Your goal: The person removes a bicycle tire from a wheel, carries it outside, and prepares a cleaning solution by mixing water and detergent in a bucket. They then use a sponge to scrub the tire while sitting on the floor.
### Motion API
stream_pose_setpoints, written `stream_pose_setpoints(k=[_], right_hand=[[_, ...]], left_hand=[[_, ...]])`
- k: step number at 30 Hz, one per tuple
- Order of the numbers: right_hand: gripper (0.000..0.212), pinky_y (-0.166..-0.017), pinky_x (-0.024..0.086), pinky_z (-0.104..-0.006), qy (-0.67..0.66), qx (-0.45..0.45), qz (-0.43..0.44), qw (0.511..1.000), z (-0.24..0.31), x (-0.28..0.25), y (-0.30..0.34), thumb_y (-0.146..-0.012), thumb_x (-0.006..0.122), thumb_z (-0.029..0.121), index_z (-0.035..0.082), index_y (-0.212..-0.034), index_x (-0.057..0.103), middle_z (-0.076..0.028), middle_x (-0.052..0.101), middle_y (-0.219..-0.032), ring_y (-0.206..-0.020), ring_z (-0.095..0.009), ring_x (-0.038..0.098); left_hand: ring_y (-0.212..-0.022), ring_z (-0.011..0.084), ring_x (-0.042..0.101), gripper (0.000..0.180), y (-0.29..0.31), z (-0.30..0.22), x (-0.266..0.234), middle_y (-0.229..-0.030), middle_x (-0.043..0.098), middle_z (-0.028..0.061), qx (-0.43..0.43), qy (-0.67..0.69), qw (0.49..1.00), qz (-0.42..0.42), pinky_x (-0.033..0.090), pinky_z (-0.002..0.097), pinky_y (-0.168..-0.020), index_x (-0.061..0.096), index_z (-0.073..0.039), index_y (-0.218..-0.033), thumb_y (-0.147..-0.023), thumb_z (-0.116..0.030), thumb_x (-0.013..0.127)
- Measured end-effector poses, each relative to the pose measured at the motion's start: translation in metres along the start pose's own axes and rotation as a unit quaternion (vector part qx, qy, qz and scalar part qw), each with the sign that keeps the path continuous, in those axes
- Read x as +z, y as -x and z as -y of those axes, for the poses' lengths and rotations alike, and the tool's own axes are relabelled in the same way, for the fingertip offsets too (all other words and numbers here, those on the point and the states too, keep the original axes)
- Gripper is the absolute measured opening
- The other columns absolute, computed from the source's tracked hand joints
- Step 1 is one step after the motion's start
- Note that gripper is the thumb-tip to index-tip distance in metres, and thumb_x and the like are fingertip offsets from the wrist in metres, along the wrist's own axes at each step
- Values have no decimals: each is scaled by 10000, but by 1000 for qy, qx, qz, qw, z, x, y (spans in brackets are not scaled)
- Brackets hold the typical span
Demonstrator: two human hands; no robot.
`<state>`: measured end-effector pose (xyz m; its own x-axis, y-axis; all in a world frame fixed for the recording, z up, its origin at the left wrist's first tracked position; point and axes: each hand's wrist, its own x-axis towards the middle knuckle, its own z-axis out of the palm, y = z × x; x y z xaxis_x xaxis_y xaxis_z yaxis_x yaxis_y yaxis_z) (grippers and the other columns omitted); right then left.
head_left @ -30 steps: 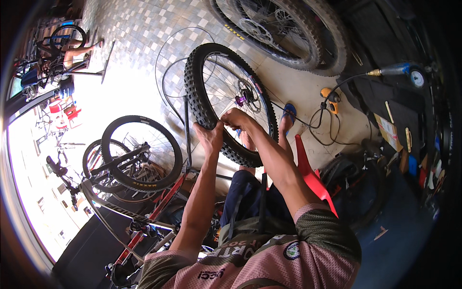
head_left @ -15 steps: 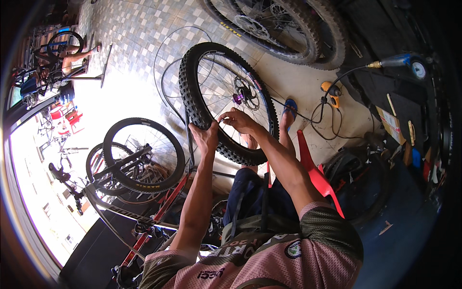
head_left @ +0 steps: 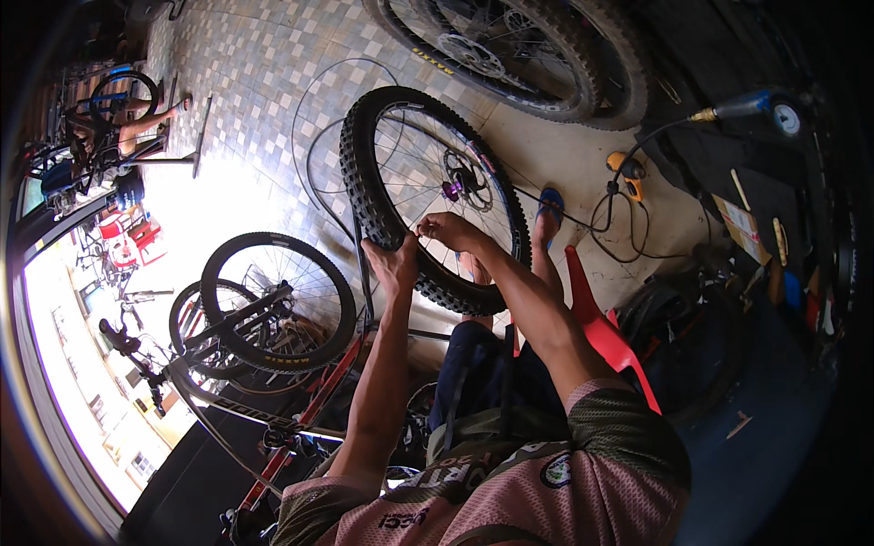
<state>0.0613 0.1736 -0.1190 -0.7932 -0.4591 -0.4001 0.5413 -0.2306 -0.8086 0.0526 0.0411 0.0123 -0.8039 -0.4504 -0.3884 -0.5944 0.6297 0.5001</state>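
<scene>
A bicycle wheel [head_left: 364,205] with a black knobby tyre, thin spokes, a purple hub and a disc rotor [head_left: 468,180] stands tilted in front of me. My left hand [head_left: 393,264] is closed round the tyre at its lower left side. Inside the rim, right beside it, my right hand [head_left: 451,233] has its fingers pinched together at the rim's inner edge. Whatever those fingertips hold is too small to make out.
Two bicycle wheels [head_left: 238,337] lean by a bike frame at left. More muddy wheels [head_left: 583,91] lie at the far side. A yellow-and-black power tool [head_left: 626,173], a hose with a blue gauge inflator [head_left: 760,107] and a red plastic chair [head_left: 596,328] are at right. Another person's leg [head_left: 150,123] shows far left.
The view has shifted slightly, so the scene sits a little lower. Both hands stay at the same part of the wheel, and the right fingers have shifted only slightly.
</scene>
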Motion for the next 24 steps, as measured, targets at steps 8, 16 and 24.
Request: stream_pose_setpoints(k=[8,16,24], right_hand=[[202,-426,300,-196,-230,128,-22,965,18,2,13,-1053,638,212,86,-1200,697,-1,661,-909,-509,-11,431],[171,-397,254,-196,-216,163,-16,963,26,2,14,-1061,616,195,92,-1183,679,-7,628,-877,-463,-3,353],[173,-391,246,-194,-209,162,-13,964,29,-1,15,-1058,618,193,84,-1177,678,0,618,-865,-455,0,346]], left_hand=[[-982,393,556,732,5,-4,0,-1052,545,287,23,-8,1000,0,461,502,-939,414,95,-1177,-731,-354,781],[-909,376,582,712,9,-6,2,-1001,574,265,20,42,999,5,493,495,-866,408,84,-1171,-723,-329,775],[-911,361,586,676,15,-16,2,-998,579,260,23,43,999,1,496,487,-860,425,84,-1140,-726,-315,781]])
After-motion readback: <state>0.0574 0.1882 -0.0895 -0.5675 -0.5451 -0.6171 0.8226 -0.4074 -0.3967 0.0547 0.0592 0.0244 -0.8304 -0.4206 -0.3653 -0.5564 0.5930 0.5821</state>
